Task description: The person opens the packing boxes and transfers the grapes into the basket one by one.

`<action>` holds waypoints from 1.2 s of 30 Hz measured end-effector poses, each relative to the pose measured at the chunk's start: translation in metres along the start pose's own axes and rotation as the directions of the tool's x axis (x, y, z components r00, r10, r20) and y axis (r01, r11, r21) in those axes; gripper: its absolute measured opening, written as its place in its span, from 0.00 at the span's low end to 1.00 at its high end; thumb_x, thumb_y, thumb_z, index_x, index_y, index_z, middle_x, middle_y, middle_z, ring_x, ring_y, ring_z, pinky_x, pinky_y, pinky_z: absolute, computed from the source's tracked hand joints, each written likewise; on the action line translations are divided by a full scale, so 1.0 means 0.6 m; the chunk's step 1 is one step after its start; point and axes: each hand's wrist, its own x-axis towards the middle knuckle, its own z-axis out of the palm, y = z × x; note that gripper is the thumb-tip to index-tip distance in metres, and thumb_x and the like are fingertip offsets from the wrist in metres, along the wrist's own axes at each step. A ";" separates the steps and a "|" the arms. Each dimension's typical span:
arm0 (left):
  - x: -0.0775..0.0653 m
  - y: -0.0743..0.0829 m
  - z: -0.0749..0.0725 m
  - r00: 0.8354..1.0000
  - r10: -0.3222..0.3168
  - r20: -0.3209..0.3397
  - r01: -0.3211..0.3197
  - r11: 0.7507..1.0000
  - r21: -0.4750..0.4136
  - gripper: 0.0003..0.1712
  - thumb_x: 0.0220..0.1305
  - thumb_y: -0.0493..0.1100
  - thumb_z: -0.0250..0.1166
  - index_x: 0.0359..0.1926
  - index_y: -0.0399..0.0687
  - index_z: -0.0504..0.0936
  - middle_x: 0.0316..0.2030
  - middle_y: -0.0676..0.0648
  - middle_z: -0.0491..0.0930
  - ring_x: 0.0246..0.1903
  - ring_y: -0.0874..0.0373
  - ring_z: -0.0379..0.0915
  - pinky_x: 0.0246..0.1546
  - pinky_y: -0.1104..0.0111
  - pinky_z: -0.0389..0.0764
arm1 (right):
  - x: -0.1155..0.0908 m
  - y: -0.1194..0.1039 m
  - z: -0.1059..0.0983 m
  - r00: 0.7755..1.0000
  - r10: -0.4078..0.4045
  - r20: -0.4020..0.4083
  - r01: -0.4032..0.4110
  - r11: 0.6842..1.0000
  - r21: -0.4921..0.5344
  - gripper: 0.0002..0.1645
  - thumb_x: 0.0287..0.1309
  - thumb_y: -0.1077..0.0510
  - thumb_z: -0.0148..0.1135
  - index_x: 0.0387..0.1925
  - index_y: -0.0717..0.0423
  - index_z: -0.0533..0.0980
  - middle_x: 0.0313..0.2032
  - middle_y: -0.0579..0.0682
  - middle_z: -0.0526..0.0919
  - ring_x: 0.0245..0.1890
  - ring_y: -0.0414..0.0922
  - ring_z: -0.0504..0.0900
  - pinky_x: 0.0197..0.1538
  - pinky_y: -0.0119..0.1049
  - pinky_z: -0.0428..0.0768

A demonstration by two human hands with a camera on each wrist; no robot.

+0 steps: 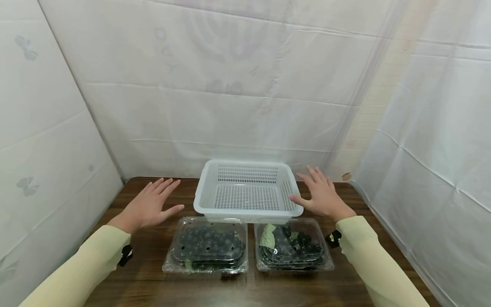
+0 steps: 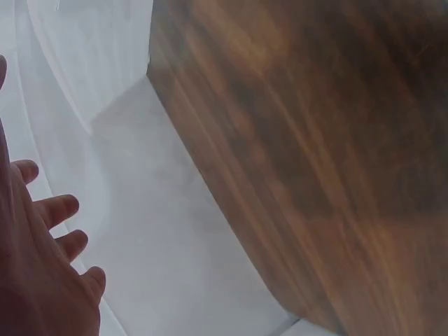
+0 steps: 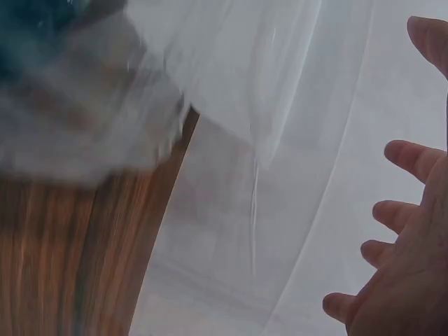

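Note:
My left hand (image 1: pixel 149 204) is raised over the left side of the table, fingers straight and thumb spread, holding nothing. On the other side my right hand (image 1: pixel 321 195) is spread out too, its thumb overlapping the right rim of a white slotted plastic basket (image 1: pixel 245 198); whether they touch I cannot tell. Nothing lies in the basket. Two clear plastic boxes stand side by side in front of it. Dark grapes (image 1: pixel 209 241) fill the left box (image 1: pixel 177 249). Dark grapes and a green leaf (image 1: pixel 268 237) show through the right box (image 1: pixel 325 256). Both wrist views show spread fingers.
The brown wooden table (image 1: pixel 142 281) has pale printed cloth (image 1: pixel 245 111) hanging behind it and along both sides. In the right wrist view, a blurred clear plastic shape (image 3: pixel 77 140) with a teal patch fills the upper left.

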 end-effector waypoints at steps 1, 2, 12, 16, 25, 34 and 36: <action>-0.004 0.003 0.003 1.000 0.004 0.000 -0.004 1.000 -0.007 0.50 0.72 0.73 0.52 0.80 0.47 0.55 0.76 0.33 0.60 0.76 0.30 0.52 0.75 0.34 0.52 | -0.003 -0.005 0.003 1.000 -0.005 0.002 0.005 1.000 0.007 0.53 0.62 0.27 0.62 0.78 0.50 0.60 0.81 0.61 0.45 0.81 0.67 0.41 0.73 0.79 0.45; -0.008 0.007 0.005 1.000 0.009 -0.001 -0.009 1.000 -0.014 0.50 0.72 0.72 0.52 0.80 0.46 0.56 0.76 0.33 0.60 0.75 0.30 0.52 0.75 0.34 0.52 | -0.005 -0.010 0.007 1.000 -0.009 0.005 0.009 1.000 0.016 0.53 0.61 0.27 0.62 0.78 0.50 0.60 0.81 0.61 0.46 0.81 0.66 0.41 0.73 0.78 0.45; -0.041 0.030 0.025 0.998 0.055 -0.023 -0.055 0.998 -0.027 0.45 0.73 0.68 0.55 0.77 0.44 0.62 0.73 0.34 0.66 0.74 0.32 0.56 0.74 0.36 0.58 | -0.026 -0.068 0.036 0.996 -0.087 0.006 0.086 0.994 0.066 0.51 0.61 0.25 0.60 0.77 0.46 0.63 0.81 0.56 0.51 0.81 0.62 0.45 0.76 0.74 0.46; -0.050 0.032 0.035 0.999 0.050 -0.017 -0.051 0.997 -0.054 0.44 0.74 0.67 0.54 0.76 0.42 0.63 0.73 0.34 0.67 0.74 0.31 0.57 0.73 0.36 0.59 | -0.035 -0.091 0.049 0.993 -0.122 -0.006 0.122 0.990 0.072 0.50 0.62 0.26 0.61 0.76 0.47 0.65 0.80 0.57 0.54 0.81 0.62 0.50 0.76 0.72 0.50; -0.074 0.041 0.048 1.000 0.018 0.005 -0.017 0.989 -0.145 0.40 0.77 0.65 0.52 0.75 0.40 0.66 0.72 0.33 0.67 0.73 0.31 0.58 0.69 0.35 0.64 | -0.052 -0.139 0.077 0.982 -0.186 0.031 0.181 0.976 0.123 0.48 0.63 0.27 0.60 0.75 0.48 0.67 0.80 0.54 0.57 0.80 0.59 0.53 0.76 0.68 0.57; -0.096 0.055 0.066 1.000 -0.019 0.020 0.023 0.974 -0.224 0.33 0.81 0.58 0.49 0.70 0.36 0.72 0.69 0.31 0.71 0.71 0.31 0.63 0.66 0.36 0.69 | -0.062 -0.180 0.096 0.966 -0.247 0.077 0.232 0.959 0.164 0.49 0.63 0.25 0.58 0.75 0.48 0.66 0.79 0.53 0.58 0.80 0.59 0.54 0.77 0.64 0.59; -0.101 0.057 0.068 1.000 -0.023 0.021 0.027 0.971 -0.238 0.31 0.81 0.56 0.49 0.68 0.35 0.74 0.68 0.31 0.72 0.70 0.32 0.64 0.66 0.37 0.70 | -0.065 -0.188 0.099 0.962 -0.259 0.081 0.241 0.954 0.178 0.49 0.63 0.25 0.58 0.75 0.48 0.66 0.79 0.52 0.58 0.80 0.58 0.53 0.77 0.65 0.58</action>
